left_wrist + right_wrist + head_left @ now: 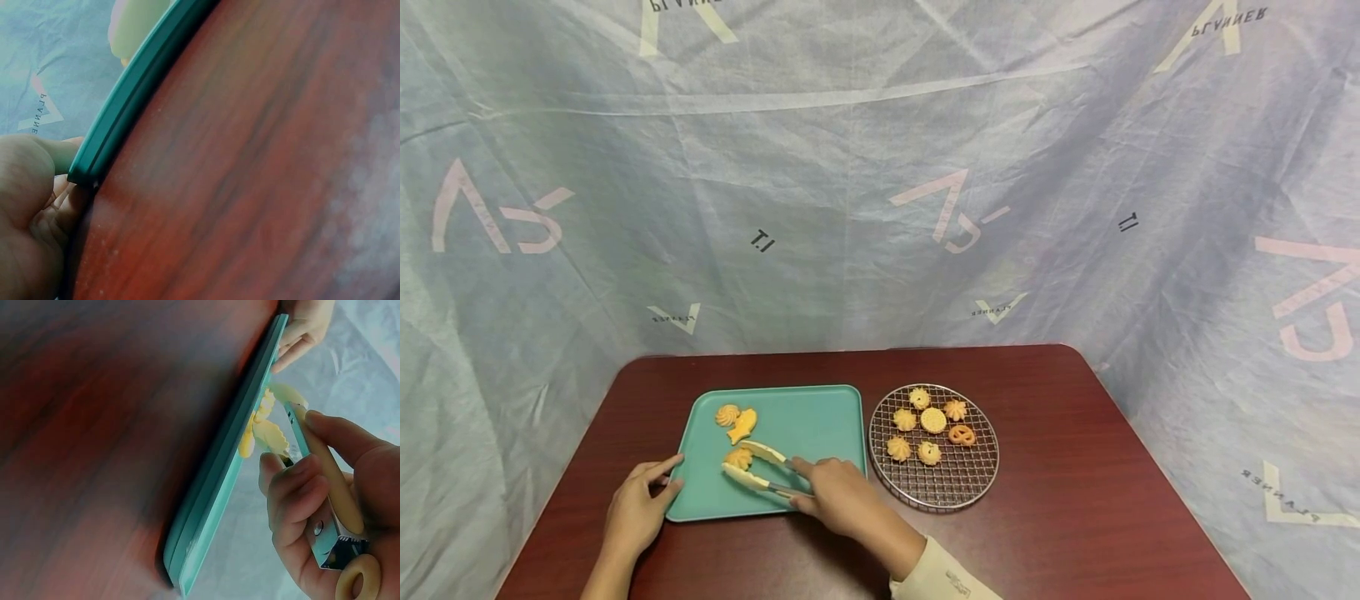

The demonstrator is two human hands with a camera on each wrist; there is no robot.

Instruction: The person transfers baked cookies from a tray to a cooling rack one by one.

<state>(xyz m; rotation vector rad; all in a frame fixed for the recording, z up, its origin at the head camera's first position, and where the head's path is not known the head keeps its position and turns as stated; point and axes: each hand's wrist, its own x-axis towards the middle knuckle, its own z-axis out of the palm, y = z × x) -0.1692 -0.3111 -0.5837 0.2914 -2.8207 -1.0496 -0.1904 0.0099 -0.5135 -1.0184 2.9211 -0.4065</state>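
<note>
My right hand point(842, 496) grips a pair of tongs point(747, 479) with cream tips. The tips are spread on either side of a ridged golden cookie point(739, 458) on the teal tray point(805, 417); whether both touch it I cannot tell. Just beyond lie a fish-shaped cookie point(743, 425) and a round swirled cookie point(727, 415). At the tray's near left side, my left hand point(636, 508) holds the edge. In the left wrist view, its thumb is above the tray rim point(119, 106) and its fingers are beneath.
Right of the tray stands a round wire rack point(997, 454) bearing several cookies, among them a round pale one point(933, 420) and a pretzel-shaped one point(962, 435). Both stand on a dark red wooden table point(1060, 500). A printed grey cloth point(850, 208) hangs behind and at the sides.
</note>
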